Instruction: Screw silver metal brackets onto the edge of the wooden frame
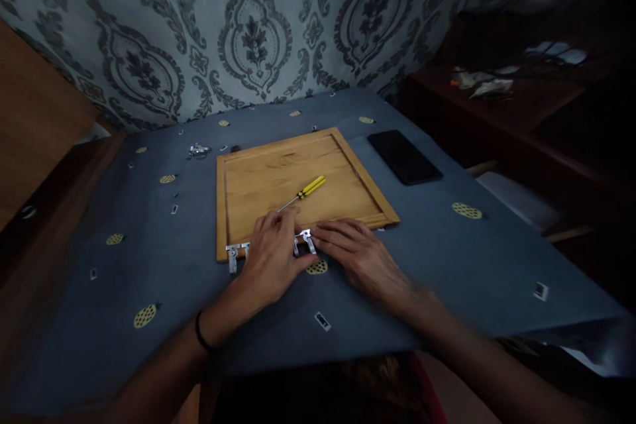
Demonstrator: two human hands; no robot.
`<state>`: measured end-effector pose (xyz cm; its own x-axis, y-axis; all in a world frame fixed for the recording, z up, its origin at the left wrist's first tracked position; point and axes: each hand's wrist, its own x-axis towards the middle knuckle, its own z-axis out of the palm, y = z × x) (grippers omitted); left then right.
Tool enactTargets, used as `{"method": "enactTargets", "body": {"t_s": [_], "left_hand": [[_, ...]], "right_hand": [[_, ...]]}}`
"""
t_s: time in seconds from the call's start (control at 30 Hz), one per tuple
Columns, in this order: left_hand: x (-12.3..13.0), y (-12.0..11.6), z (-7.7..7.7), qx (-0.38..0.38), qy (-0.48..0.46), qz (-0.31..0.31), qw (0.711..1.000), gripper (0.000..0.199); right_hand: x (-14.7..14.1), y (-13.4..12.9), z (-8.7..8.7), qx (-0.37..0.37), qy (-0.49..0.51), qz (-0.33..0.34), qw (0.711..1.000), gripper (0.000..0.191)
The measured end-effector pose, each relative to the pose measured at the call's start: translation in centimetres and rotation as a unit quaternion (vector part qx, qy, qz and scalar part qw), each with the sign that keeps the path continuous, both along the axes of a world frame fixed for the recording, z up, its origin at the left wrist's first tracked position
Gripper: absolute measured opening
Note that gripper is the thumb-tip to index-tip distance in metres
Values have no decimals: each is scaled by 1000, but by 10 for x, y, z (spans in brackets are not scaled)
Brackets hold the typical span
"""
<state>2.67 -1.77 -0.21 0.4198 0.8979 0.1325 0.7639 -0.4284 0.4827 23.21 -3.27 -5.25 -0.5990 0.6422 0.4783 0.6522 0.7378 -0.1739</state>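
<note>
A wooden cabinet door [278,185] lies flat on the table. At its near edge a metal hinge [306,236] sits between my hands. My left hand [272,253] has its fingers curled over the door and its thumb against the hinge arm. From the other side my right hand [360,258] reaches in, fingers close together and fingertips at the hinge; its thumb is hidden. Another metal hinge [232,257] lies at the door's near left corner, with more metal partly hidden behind my left hand. A yellow-handled screwdriver [312,187] rests on the door, its tip near my left fingers.
The table has a blue patterned cloth [407,318]. A black phone [405,157] lies right of the door. Small metal hardware [199,150] sits beyond its left side. Patterned fabric [253,33] hangs behind the table. A dark wooden surface [536,99] stands at the right.
</note>
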Motion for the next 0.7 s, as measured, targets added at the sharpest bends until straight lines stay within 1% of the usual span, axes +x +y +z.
{"method": "enactTargets", "body": {"t_s": [0.07,0.13,0.2,0.27,0.33,0.4,0.43,0.47,0.5,0.53,0.57,0.63,0.7], "left_hand": [[1,0,1,-5,0,-3,1000,71],[1,0,1,-11,1,-7,1000,61],[2,0,3,-16,4,-6,1000,52],[3,2,4,-29,22,-9,999,51],[3,4,6,-27,25,-14,999,50],[3,5,7,-37,28,-25,999,50],[3,6,8,-38,28,-31,998,49],[3,6,8,-38,29,-37,998,48],[3,6,8,-38,30,-39,998,47],[3,7,7,-37,29,-39,998,46],[3,7,5,-38,27,-39,998,46],[3,7,1,-32,18,-41,998,45],[2,8,-5,-22,0,-54,998,49]], "right_hand": [[2,0,-1,0,18,10,1000,50],[5,2,1,0,55,17,998,50],[6,11,8,-7,110,11,994,47],[3,27,24,-11,161,-16,987,41],[-11,51,48,-38,196,-6,980,34],[-36,77,73,-78,209,37,974,27],[-53,91,85,-98,196,58,974,25],[-72,105,93,-124,165,74,976,25],[-93,119,99,-164,107,78,977,26],[-115,132,101,-193,47,74,977,26],[-137,144,100,-204,15,80,976,25],[-178,164,90,-213,-33,91,972,19],[-213,177,78,-212,-79,98,969,17]]}}
